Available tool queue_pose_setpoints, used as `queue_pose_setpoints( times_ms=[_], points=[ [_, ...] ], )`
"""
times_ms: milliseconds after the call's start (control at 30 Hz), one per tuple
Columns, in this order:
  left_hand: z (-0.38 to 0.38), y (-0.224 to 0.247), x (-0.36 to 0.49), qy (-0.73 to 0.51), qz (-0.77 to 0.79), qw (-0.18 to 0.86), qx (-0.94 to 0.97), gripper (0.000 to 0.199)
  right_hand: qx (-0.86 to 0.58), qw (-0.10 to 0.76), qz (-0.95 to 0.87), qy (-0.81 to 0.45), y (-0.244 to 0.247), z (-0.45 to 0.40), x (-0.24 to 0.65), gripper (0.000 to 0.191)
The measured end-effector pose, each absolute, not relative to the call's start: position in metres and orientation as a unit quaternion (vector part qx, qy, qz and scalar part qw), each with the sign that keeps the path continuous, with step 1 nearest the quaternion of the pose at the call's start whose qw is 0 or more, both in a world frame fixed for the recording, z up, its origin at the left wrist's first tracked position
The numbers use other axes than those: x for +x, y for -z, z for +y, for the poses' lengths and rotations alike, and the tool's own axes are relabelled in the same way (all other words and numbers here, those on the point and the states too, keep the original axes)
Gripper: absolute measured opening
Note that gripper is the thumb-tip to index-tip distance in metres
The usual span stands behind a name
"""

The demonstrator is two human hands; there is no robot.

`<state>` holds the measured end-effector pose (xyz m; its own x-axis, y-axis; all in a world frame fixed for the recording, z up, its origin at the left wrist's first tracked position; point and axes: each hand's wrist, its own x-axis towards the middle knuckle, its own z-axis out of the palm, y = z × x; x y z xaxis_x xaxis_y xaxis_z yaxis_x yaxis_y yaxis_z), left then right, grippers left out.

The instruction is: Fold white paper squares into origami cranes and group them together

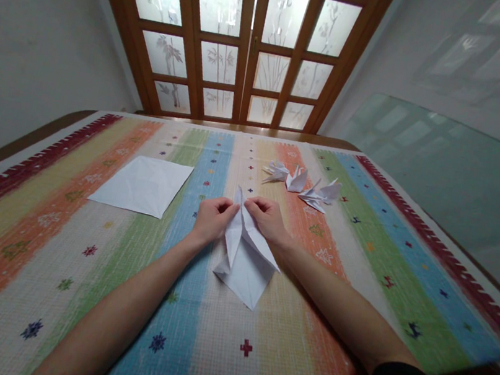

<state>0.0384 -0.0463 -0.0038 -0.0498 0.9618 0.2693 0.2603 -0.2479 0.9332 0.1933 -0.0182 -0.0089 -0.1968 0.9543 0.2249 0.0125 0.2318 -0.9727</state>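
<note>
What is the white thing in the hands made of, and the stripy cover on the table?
The folded shape looks like thin matte white paper: it holds sharp creases and flaps between the left hand and right hand. The tablecloth seems to be woven fabric, judging by its fine ribbed texture, though a printed vinyl is possible.
</note>
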Motion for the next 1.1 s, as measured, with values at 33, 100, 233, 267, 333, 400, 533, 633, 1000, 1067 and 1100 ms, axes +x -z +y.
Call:
queue_pose_setpoints(
  times_ms=[33,100,233,267,333,400,533,633,1000,1067,1100],
  points=[
    [-0.047,0.003,0.039,-0.519,0.503,0.345,0.598,0.024,-0.394,0.496,-0.618,-0.466,0.009,-0.018,0.193,0.032],
    [-0.048,0.002,0.041,-0.534,0.483,0.359,0.594,0.023,-0.389,0.494,-0.632,-0.453,0.008,-0.019,0.193,0.033],
    [-0.048,-0.001,0.047,-0.589,0.45,0.381,0.552,0.022,-0.375,0.502,-0.655,-0.422,0.008,-0.024,0.191,0.033],
    [-0.047,-0.002,0.048,-0.602,0.45,0.376,0.542,0.022,-0.37,0.503,-0.662,-0.415,0.008,-0.026,0.191,0.032],
    [-0.046,-0.003,0.049,-0.614,0.459,0.356,0.535,0.022,-0.363,0.5,-0.678,-0.399,0.008,-0.029,0.19,0.031],
    [-0.046,-0.004,0.05,-0.612,0.473,0.337,0.537,0.022,-0.361,0.492,-0.696,-0.379,0.007,-0.031,0.189,0.03],
    [-0.048,-0.006,0.048,-0.609,0.487,0.304,0.547,0.023,-0.362,0.493,-0.718,-0.332,0.006,-0.034,0.19,0.028],
    [-0.051,-0.008,0.048,-0.614,0.487,0.28,0.555,0.025,-0.358,0.495,-0.727,-0.314,0.008,-0.036,0.192,0.025],
    [-0.048,-0.003,0.002,-0.444,0.398,0.227,0.77,0.06,-0.257,0.468,-0.839,-0.106,0.023,-0.028,0.212,0.017],
    [-0.051,0.005,-0.01,-0.332,0.39,0.181,0.84,0.052,-0.218,0.437,-0.87,-0.064,0.027,-0.029,0.218,0.016],
    [-0.054,0.009,-0.014,-0.282,0.382,0.164,0.865,0.046,-0.196,0.416,-0.887,-0.046,0.029,-0.03,0.22,0.016]
  ],
)
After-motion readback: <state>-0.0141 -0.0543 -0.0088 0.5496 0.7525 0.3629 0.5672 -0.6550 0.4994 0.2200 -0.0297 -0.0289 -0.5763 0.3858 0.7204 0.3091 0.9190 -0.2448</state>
